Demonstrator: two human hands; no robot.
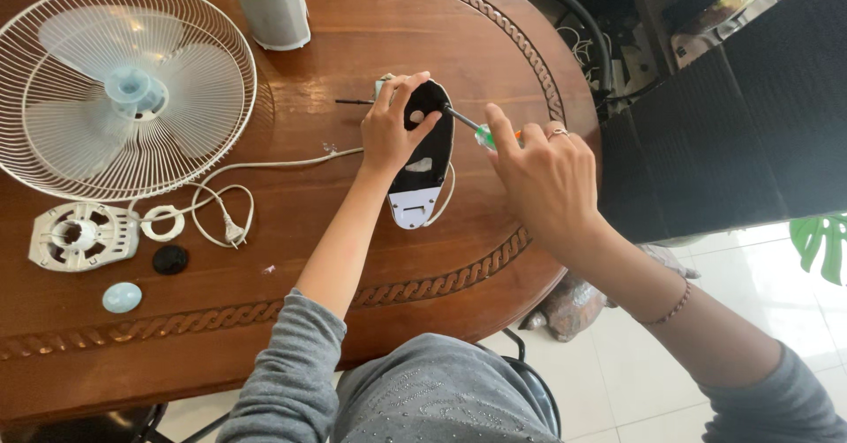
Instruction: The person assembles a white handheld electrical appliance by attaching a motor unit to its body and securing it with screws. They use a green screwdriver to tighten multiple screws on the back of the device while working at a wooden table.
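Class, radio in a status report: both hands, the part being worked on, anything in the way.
Left hand steadies black fan housing. Right hand grips screwdriver, tip at housing. Power cord lies left, clear.

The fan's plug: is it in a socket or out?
Out. The plug lies loose on the wooden table, its white cord coiled beside it.

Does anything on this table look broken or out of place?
Yes: the fan lies flat in pieces. Its cage and blades rest face up, with loose parts and caps beside the cord. The left hand steadies a dark housing while the right hand works a screwdriver into it.
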